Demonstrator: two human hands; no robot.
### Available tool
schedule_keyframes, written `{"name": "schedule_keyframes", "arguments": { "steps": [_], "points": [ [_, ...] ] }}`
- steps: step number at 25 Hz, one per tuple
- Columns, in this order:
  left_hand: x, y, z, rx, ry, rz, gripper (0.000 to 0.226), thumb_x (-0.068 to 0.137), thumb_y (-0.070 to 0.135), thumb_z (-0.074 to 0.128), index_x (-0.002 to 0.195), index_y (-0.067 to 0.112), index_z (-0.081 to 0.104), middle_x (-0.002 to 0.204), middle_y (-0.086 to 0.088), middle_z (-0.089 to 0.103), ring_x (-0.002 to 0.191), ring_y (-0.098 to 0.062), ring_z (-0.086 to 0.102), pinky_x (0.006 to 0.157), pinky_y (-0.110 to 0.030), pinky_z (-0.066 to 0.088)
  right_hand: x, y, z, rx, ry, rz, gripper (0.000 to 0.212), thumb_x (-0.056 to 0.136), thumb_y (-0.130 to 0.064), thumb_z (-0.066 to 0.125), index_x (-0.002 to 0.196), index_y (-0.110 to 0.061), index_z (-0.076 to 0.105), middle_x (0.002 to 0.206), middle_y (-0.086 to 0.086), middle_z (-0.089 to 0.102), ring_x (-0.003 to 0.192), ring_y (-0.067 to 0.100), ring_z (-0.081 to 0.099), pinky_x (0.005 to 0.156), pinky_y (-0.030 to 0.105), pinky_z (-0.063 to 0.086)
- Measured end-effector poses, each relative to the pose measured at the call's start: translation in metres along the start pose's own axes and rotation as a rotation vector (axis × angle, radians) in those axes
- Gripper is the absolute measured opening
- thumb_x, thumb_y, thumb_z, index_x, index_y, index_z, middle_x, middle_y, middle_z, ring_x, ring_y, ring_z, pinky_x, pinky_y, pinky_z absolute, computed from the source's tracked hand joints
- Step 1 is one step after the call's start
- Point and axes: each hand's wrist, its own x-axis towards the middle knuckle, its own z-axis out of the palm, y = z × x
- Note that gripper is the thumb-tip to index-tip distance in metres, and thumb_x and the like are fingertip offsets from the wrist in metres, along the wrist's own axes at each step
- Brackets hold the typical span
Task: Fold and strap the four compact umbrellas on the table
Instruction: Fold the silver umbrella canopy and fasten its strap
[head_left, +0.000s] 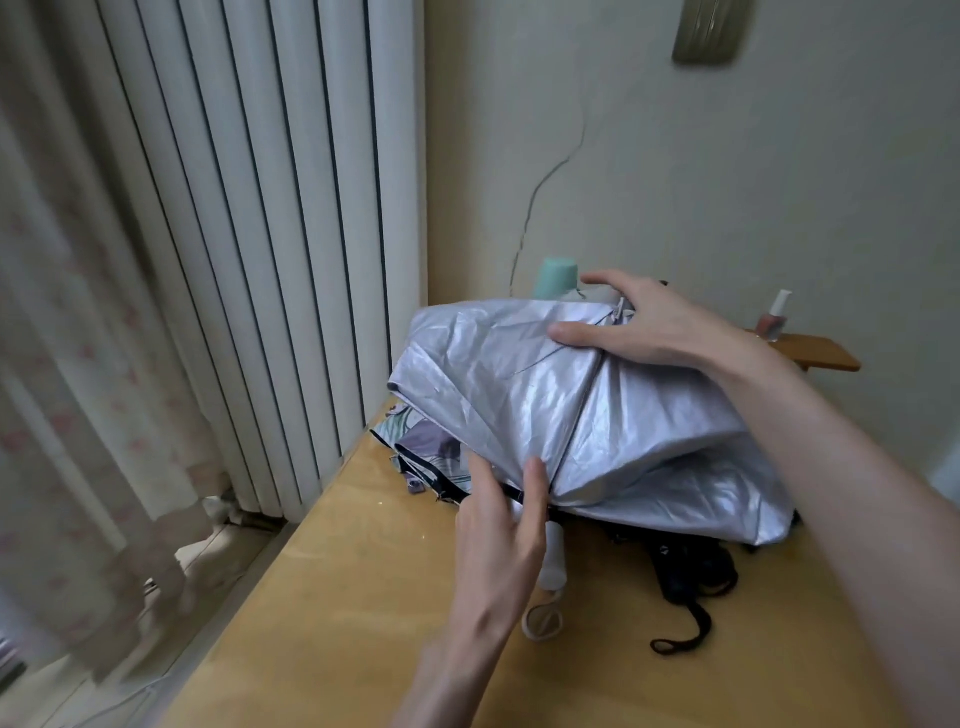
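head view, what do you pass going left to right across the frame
curtain → white radiator → silver umbrella → wooden shelf

We see through one wide-angle camera worn on the head, facing forward and down across the table (322, 597) toward its far edge at the wall (727, 182). We are close: the left hand (498, 525), right hand (649, 327) and silver umbrella (493, 374) fill the middle. The table's left edge runs diagonally beside the white radiator (249, 208).
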Motion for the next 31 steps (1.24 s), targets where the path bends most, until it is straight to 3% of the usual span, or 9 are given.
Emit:
{"name": "schedule_keyframes", "arguments": {
  "steps": [6,8,11,14,17,21,23,27,31],
  "points": [
    [0.0,0.01,0.0,-0.025,0.039,0.007,0.097,0.101,0.048,0.058,0.164,0.043,-0.015,0.13,0.026,0.068,0.097,0.002,0.071,0.085,-0.017,0.053,0.004,0.011,-0.013,0.133,-0.06,0.163,0.122,0.043,-0.081,0.091,0.146,-0.025,0.06,0.144,-0.007,0.061,0.122,0.019,0.062,0.104,0.036,0.049],
    [-0.001,0.012,-0.001,-0.05,0.075,0.034,0.099,0.099,0.046,0.058,0.156,0.06,-0.022,0.103,0.014,0.078,0.075,-0.014,0.071,0.073,-0.029,0.056,0.003,0.019,-0.007,0.222,-0.002,0.164,0.13,0.033,-0.083,0.092,0.143,-0.02,0.063,0.142,-0.002,0.065,0.123,0.019,0.065,0.107,0.038,0.051],
    [-0.002,0.01,-0.003,0.053,0.041,0.074,0.073,0.106,0.045,0.052,0.156,0.069,0.004,0.062,-0.001,0.059,0.048,-0.021,0.048,0.053,-0.035,0.044,0.0,0.025,0.004,0.374,0.106,0.068,0.088,0.049,-0.069,0.098,0.119,-0.02,0.078,0.125,-0.003,0.074,0.103,0.011,0.071,0.09,0.031,0.055],
    [0.0,0.003,-0.004,0.163,0.019,0.156,0.049,0.11,0.05,0.045,0.157,0.057,0.034,0.059,0.009,0.046,0.047,-0.013,0.038,0.051,-0.022,0.031,-0.011,0.022,0.006,0.516,0.111,-0.046,0.045,0.073,-0.051,0.092,0.106,-0.023,0.081,0.104,-0.008,0.081,0.097,0.01,0.076,0.086,0.026,0.059],
    [-0.003,0.0,-0.005,0.282,0.021,0.19,0.057,0.106,0.057,0.046,0.159,0.056,0.025,0.057,0.01,0.047,0.05,-0.011,0.046,0.052,-0.019,0.035,-0.019,0.023,-0.003,0.463,-0.024,-0.066,0.026,0.077,-0.045,0.09,0.099,-0.042,0.075,0.088,-0.03,0.075,0.08,-0.013,0.07,0.068,0.006,0.052],
    [-0.006,0.0,0.0,0.214,-0.012,0.103,0.075,0.103,0.061,0.049,0.159,0.061,-0.002,0.086,0.001,0.075,0.067,-0.012,0.066,0.066,-0.031,0.052,-0.026,0.029,-0.004,0.467,0.065,-0.155,0.044,0.069,-0.043,0.097,0.108,-0.031,0.08,0.11,-0.009,0.079,0.099,-0.001,0.072,0.095,0.023,0.055],
    [-0.004,0.005,0.0,0.019,0.012,-0.064,0.08,0.1,0.066,0.05,0.156,0.066,-0.007,0.12,0.011,0.073,0.092,0.002,0.07,0.085,-0.03,0.055,-0.03,0.03,-0.005,0.514,0.105,-0.214,0.039,0.069,-0.032,0.097,0.104,-0.023,0.081,0.103,-0.002,0.081,0.09,0.003,0.07,0.084,0.019,0.053],
    [0.017,0.007,-0.013,-0.245,0.226,-0.228,0.078,0.099,0.065,0.057,0.164,0.046,0.019,0.127,0.017,0.064,0.112,0.006,0.064,0.106,-0.04,0.053,-0.033,0.036,-0.011,0.499,0.1,-0.257,0.034,0.067,-0.03,0.098,0.096,-0.024,0.081,0.091,-0.006,0.08,0.082,0.002,0.069,0.075,0.015,0.052],
    [0.032,0.015,-0.03,-0.47,0.125,-0.258,0.048,0.09,0.032,0.084,0.134,0.02,0.069,0.117,-0.001,0.078,0.11,-0.018,0.073,0.091,-0.031,0.059,-0.029,0.038,-0.005,0.396,0.076,-0.294,0.041,0.063,-0.036,0.1,0.095,-0.02,0.08,0.09,0.003,0.077,0.079,0.005,0.066,0.071,0.019,0.049]
  ]
}}
